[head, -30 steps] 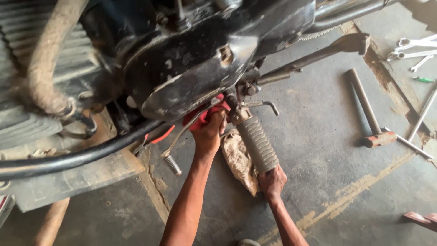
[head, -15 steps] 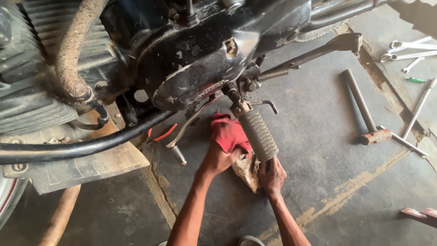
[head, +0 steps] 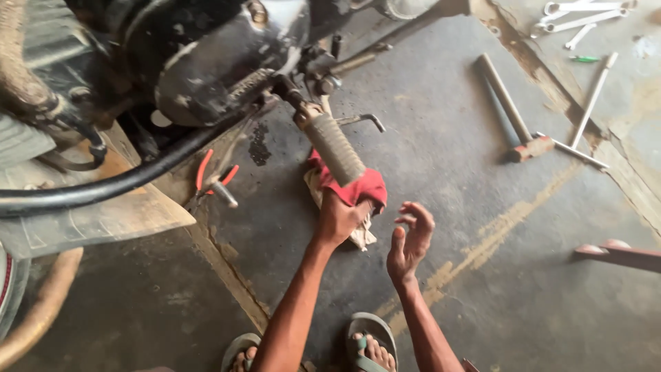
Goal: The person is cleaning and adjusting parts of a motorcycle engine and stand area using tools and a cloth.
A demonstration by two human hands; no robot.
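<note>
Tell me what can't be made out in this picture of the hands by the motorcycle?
Head view:
- Left hand: fingers hidden in the red cloth.
- Footrest tip: covered by the cloth.
- Pliers: jaws hidden under the black pipe.
- Spanners: cut off by the top edge.
- Right hand: open, empty.

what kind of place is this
Probably a motorcycle repair workshop: a motorcycle engine stands over a stained concrete floor, with a hammer, spanners and red-handled pliers lying about. The left hand grips a red rag.

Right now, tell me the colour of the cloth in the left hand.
Red; the cloth gripped by the left hand shows clearly in the head view.
</note>
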